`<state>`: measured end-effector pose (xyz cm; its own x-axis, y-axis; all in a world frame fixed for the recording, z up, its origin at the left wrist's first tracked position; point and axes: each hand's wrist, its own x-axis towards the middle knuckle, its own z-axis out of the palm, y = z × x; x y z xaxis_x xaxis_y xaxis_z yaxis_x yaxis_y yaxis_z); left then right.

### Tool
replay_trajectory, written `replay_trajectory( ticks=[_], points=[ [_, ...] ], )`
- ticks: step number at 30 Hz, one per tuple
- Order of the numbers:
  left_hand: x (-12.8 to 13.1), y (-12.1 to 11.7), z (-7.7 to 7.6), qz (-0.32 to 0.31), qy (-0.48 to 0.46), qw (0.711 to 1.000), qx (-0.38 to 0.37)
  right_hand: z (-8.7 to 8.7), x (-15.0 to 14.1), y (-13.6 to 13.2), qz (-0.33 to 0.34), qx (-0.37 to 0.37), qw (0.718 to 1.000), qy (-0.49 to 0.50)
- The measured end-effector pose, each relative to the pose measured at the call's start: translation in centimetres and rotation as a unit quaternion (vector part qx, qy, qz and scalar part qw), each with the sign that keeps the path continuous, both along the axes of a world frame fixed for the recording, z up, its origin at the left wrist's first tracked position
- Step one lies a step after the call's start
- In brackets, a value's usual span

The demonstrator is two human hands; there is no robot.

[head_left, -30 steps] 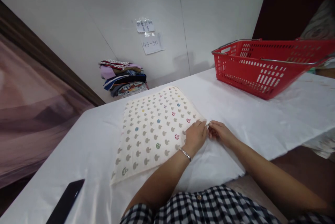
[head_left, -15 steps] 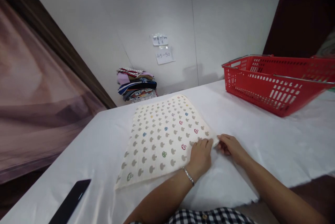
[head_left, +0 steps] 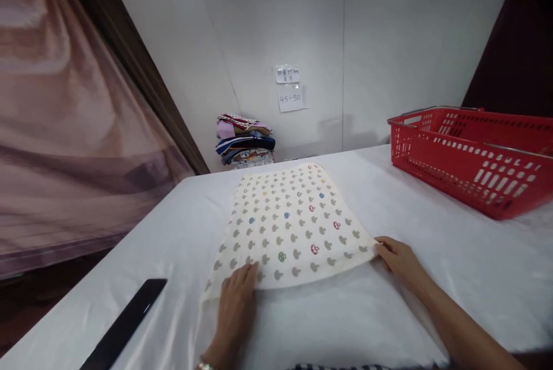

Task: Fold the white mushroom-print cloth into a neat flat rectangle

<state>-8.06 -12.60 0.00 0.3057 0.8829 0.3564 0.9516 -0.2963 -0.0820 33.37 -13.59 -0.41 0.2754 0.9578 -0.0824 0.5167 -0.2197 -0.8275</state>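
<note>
A cream cloth printed with small mushrooms lies flat on the white-covered table. My left hand rests at the cloth's near left corner, fingers stretched flat on its edge. At the near right corner sits my right hand; its fingertips touch or pinch that corner, and the grip itself is hidden.
A red plastic basket stands at the right back of the table. A stack of folded cloths sits against the wall, below two paper notes. A black flat object lies at the near left. A brownish curtain hangs left.
My left hand has slid from the cloth's near right corner along its near edge to the left corner. The right hand stays at the right corner. The view has shifted right.
</note>
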Motion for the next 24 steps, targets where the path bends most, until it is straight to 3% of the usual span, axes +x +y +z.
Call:
replay_trajectory(
  ticks=[4,10,16,20,24],
  points=[
    [-5.3,-0.7,0.7,0.106,0.006,0.994,0.0,-0.1,0.5,0.4,0.007,-0.022,1.0,-0.018],
    [-8.3,-0.2,1.6,0.19,-0.02,0.98,-0.06,0.8,0.7,0.8,0.024,-0.065,0.991,-0.113],
    [-8.9,0.2,1.7,0.172,-0.145,0.968,-0.111,1.0,0.4,0.7,0.028,-0.054,0.987,-0.151],
    [-7.9,0.2,1.7,0.244,-0.267,0.918,-0.162,1.1,0.0,0.8,0.026,-0.057,0.983,-0.171],
    [-7.3,0.5,2.0,0.208,-0.264,0.931,-0.14,1.5,-0.2,1.1,0.035,-0.07,0.978,-0.193]
  ],
)
